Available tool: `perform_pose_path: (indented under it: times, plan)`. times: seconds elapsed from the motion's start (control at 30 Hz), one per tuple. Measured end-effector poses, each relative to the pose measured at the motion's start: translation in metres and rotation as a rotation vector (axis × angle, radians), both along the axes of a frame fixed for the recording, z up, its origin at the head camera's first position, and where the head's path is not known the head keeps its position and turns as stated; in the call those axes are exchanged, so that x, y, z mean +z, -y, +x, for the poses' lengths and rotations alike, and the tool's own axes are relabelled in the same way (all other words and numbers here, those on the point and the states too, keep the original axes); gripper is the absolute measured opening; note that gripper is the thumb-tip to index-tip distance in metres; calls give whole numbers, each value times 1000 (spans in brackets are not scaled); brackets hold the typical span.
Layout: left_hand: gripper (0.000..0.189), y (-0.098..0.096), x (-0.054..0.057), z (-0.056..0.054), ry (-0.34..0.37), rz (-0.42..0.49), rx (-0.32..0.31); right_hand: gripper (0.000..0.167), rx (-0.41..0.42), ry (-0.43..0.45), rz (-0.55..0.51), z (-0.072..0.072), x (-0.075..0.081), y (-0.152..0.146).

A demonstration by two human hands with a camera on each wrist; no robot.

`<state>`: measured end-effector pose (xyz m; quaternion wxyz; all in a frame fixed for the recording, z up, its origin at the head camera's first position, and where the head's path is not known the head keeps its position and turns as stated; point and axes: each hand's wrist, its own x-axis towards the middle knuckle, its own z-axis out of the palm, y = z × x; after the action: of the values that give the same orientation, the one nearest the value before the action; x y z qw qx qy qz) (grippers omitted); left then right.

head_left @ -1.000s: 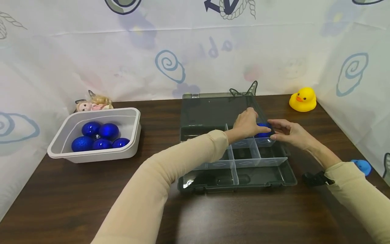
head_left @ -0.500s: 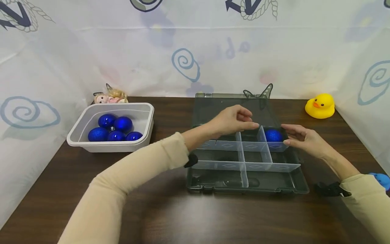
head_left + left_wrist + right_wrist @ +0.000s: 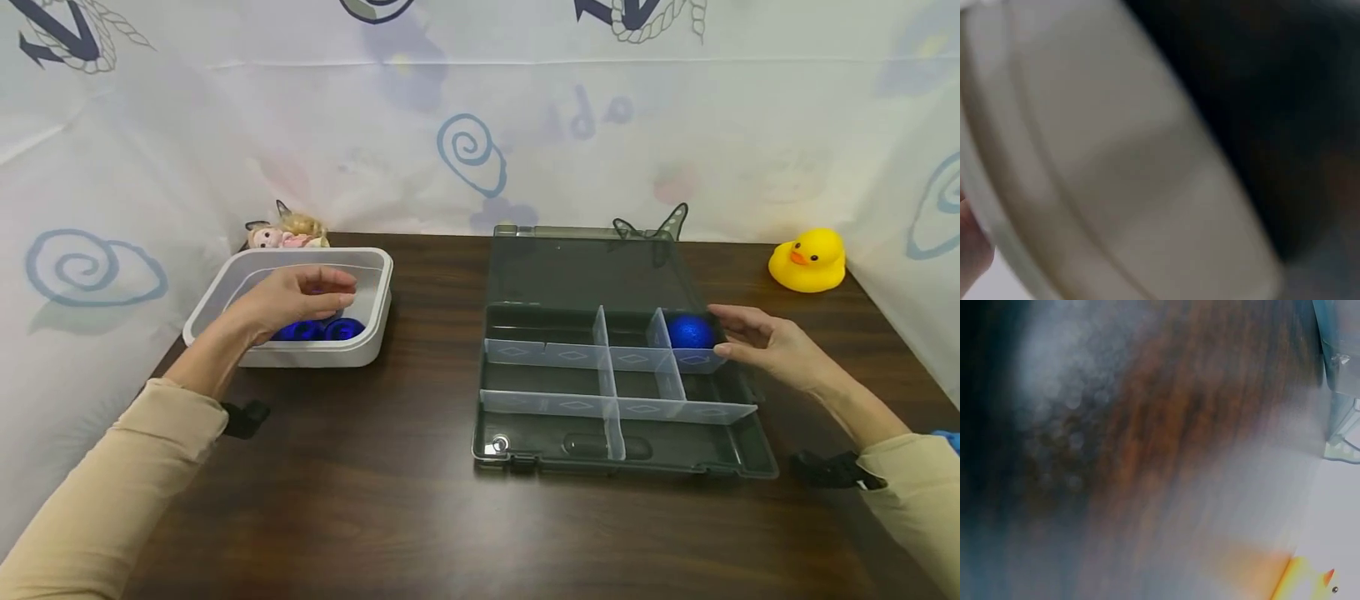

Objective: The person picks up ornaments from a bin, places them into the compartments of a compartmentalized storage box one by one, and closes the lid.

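In the head view my left hand [image 3: 300, 302] hovers over the white plastic tub [image 3: 381, 304], fingers loosely bent. Blue baubles [image 3: 343, 328] lie under it, partly hidden by the hand. The left wrist view shows the tub's wall [image 3: 1116, 156] up close, with a bit of the hand [image 3: 972, 250] at the left edge. A dark translucent compartment box [image 3: 555, 450] lies with its lid tilted back. One glittery blue bauble [image 3: 692, 332] sits in its far right compartment. Beside that bauble my right hand [image 3: 772, 346] touches the box's right side, thumb and fingers apart.
A yellow rubber duck [image 3: 808, 261] stands at the back right. Behind the tub lies a small doll [image 3: 288, 235]. A blue toy [image 3: 947, 439] shows at the right edge. Printed cloth [image 3: 375, 150] walls in the dark wooden table [image 3: 360, 500].
My left hand has moved away from the bauble in the box, leftward to above the tub. The right hand stays by the box. The head view has shifted a little left.
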<state>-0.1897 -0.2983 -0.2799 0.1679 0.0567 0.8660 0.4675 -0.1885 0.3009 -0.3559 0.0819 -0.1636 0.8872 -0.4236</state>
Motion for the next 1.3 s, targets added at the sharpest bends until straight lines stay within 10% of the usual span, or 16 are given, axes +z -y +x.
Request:
perform_pose_path:
  times: [0.63, 0.87, 1.13, 1.3]
  plan:
    - [52, 13, -18, 1, -9, -294, -130, 56, 12, -13, -36, 2, -2, -1]
    - [54, 11, -17, 2, -48, -377, -82, 56, -12, -14, -4, 1, -1, 1]
    - [58, 9, 13, 3, -166, -279, 39, 57, -5, -2, 11, -1, 0, 2]
    - [56, -26, 34, -2, -206, -98, 112, 57, -1, 3, -13, 0, -1, -2]
